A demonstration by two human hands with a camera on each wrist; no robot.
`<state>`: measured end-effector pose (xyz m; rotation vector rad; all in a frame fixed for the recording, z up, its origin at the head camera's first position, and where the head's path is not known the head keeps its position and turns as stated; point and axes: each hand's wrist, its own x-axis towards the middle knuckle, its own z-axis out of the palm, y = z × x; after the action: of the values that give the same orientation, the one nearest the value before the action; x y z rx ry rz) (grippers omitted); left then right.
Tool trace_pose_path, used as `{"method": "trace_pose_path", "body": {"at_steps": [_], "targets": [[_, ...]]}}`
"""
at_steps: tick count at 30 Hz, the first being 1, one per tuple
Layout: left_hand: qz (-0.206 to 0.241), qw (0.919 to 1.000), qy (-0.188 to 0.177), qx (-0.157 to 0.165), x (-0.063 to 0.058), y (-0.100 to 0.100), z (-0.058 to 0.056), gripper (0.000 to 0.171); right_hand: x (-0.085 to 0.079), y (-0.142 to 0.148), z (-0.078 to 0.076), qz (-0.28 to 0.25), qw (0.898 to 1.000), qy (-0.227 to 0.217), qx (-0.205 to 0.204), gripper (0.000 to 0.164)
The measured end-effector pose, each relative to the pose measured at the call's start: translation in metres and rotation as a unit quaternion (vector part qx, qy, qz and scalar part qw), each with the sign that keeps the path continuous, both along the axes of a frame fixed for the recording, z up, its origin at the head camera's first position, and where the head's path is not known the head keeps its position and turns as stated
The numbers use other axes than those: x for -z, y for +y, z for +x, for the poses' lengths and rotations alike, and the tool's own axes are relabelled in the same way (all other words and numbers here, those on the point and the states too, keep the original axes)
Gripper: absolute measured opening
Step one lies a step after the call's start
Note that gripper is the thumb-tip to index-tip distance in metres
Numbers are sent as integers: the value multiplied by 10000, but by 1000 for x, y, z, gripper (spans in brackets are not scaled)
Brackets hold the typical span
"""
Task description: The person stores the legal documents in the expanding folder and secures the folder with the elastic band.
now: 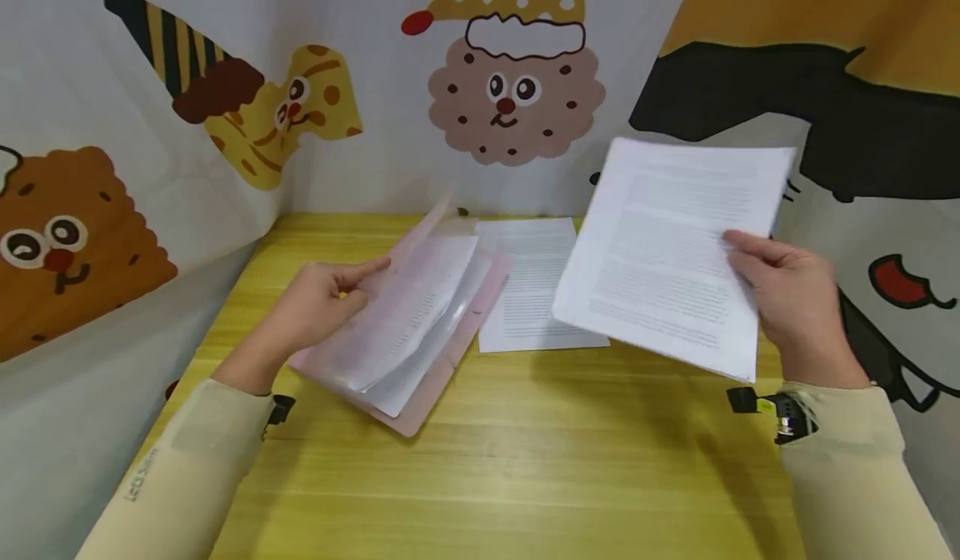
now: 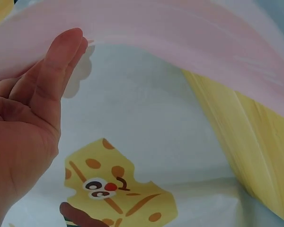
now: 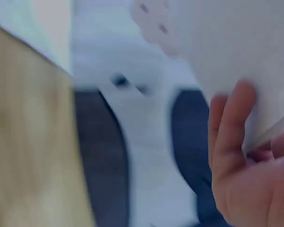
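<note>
My left hand (image 1: 322,303) grips the left edge of a pink translucent folder (image 1: 442,360), lifting its cover at a slant. Printed sheets (image 1: 427,293) lie inside it. In the left wrist view the pink cover (image 2: 180,33) bends past the fingers of the left hand (image 2: 33,118). My right hand (image 1: 795,302) holds a stack of printed paper (image 1: 667,252) by its right edge, raised above the table. Seen from the right wrist, the right hand (image 3: 246,175) has fingers on both sides of the paper (image 3: 246,47), whose print is blurred.
One printed sheet (image 1: 540,293) lies flat on the wooden table (image 1: 525,468), between the folder and the raised stack. Behind the table hangs a white curtain (image 1: 360,10) with cartoon food prints, which also runs along the left side.
</note>
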<state>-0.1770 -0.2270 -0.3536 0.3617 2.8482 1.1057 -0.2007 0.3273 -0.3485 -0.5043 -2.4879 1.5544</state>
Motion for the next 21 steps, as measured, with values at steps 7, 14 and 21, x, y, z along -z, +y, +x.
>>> {"method": "trace_pose_path", "body": {"at_steps": [7, 14, 21], "targets": [[20, 9999, 47, 99, 4, 5, 1, 50, 41, -59, -6, -374, 9844, -450, -1660, 46], [-5, 9998, 134, 127, 8, 7, 1, 50, 60, -81, -11, -465, 9782, -627, -1927, 43], [-31, 9995, 252, 183, 8, 9, 2, 49, 77, -94, -12, -714, 9711, -756, -2146, 42]]}}
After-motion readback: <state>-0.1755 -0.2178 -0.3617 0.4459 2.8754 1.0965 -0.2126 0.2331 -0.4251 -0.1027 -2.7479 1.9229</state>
